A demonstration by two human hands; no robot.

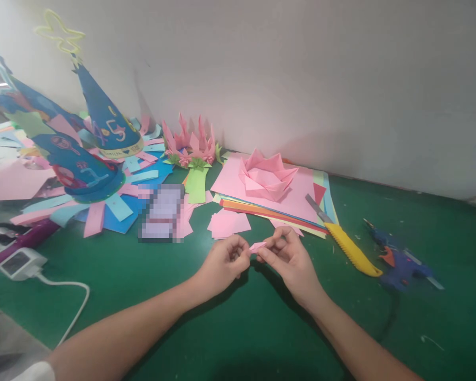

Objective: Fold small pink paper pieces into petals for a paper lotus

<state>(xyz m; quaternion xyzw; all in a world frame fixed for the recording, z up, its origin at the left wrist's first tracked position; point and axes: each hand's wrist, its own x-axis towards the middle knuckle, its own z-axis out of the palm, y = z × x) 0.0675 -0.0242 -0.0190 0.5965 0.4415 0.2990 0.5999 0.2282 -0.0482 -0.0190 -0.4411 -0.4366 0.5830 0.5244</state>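
Pink paper (257, 247): ends hidden by left hand (225, 262), right hand (291, 260).

Free tabletop (238, 323) below hands (224, 260) (292, 263), paper stack (228, 177) beyond

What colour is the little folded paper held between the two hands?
The folded paper is pink, seen in the head view.

A plain pale wall (341, 95) rises behind a green table (440, 338), softly lit.
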